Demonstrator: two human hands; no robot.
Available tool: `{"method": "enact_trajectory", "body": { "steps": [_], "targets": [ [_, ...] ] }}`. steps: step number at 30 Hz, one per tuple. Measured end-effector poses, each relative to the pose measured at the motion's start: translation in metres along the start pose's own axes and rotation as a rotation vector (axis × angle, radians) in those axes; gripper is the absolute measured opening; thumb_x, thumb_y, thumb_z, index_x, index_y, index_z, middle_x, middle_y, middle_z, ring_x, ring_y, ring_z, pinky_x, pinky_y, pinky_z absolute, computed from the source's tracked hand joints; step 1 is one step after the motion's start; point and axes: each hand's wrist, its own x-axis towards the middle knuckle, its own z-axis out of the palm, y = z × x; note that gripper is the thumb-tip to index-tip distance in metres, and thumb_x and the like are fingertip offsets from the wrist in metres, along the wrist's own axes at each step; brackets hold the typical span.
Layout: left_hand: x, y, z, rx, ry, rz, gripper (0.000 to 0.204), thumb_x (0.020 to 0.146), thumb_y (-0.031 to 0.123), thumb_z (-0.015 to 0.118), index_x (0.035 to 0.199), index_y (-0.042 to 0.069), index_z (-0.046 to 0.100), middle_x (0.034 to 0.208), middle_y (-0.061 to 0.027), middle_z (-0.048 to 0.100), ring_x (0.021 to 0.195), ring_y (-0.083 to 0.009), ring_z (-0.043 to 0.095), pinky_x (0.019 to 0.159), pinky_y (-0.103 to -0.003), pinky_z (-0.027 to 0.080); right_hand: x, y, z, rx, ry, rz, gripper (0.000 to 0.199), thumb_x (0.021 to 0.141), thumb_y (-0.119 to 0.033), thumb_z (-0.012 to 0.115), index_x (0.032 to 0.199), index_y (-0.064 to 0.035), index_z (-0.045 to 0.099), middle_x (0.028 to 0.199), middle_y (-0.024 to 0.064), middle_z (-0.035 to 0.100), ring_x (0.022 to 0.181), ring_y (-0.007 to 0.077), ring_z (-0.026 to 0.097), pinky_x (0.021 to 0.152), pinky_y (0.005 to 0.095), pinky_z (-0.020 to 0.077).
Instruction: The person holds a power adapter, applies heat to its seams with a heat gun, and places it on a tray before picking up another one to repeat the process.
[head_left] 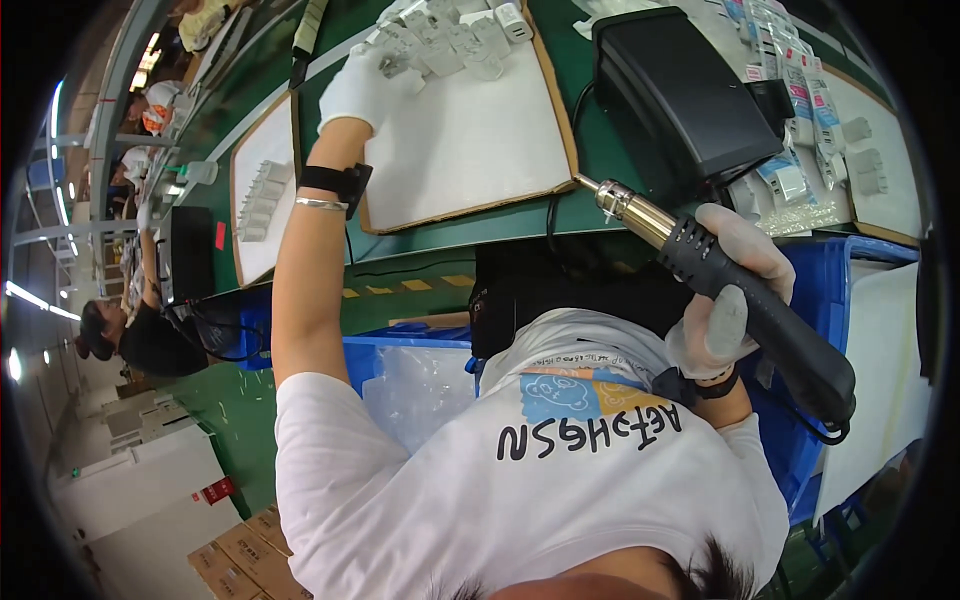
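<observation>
In my right hand (735, 290), gloved in white, is a black hot air gun (745, 295) with a metal nozzle. Its tip points up and left, toward the edge of a white board. My left hand (358, 92), also gloved, reaches far forward over the board's far left part. Its fingers close on a small clear-wrapped piece (402, 68) at the edge of a cluster; the fingertips are partly hidden. Several more clear-wrapped pieces (455, 45) stand crowded there, beside a white charger-like block (513, 22).
The white board (470, 140) with a brown edge lies on a green bench. A black box-shaped unit (680, 100) stands to its right, near bagged packets (800, 90). More clear pieces (262, 200) rest on a left board. Blue bins (415, 350) sit below; a co-worker (150, 335) is at far left.
</observation>
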Motion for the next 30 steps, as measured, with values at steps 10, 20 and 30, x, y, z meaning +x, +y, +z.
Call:
{"method": "enact_trajectory", "body": {
  "steps": [10,20,30],
  "targets": [
    [-0.035,-0.009,0.013,-0.051,0.004,-0.133,0.054,0.067,0.039,0.070,0.105,0.003,0.057,0.102,-0.0181,0.059,0.089,-0.0308,0.059,0.077,-0.037,0.046,0.002,0.006,-0.008,-0.017,0.122,0.090,0.039,0.082,-0.033,0.056,0.100,0.0001,0.047,0.097,0.0235,0.058,0.084,0.0260,0.059,0.076,0.0347,0.0477],
    [-0.011,-0.018,0.024,0.141,-0.313,-0.177,0.061,0.071,0.048,0.063,0.115,0.006,0.053,0.108,-0.0190,0.056,0.097,-0.0329,0.057,0.081,-0.037,0.046,0.005,0.007,-0.005,-0.002,0.017,0.050,0.036,0.083,-0.033,0.053,0.097,-0.0005,0.047,0.095,0.0219,0.058,0.086,0.0275,0.059,0.077,0.0376,0.0468],
    [-0.021,0.007,0.015,-0.056,-0.189,0.031,0.050,0.073,0.030,0.067,0.112,0.002,0.052,0.108,-0.0191,0.057,0.095,-0.0294,0.058,0.080,-0.034,0.046,0.009,0.003,-0.011,0.110,0.073,0.053,0.036,0.081,-0.025,0.063,0.099,0.0002,0.046,0.096,0.0229,0.059,0.091,0.0312,0.059,0.083,0.0396,0.0462]
  ]
}}
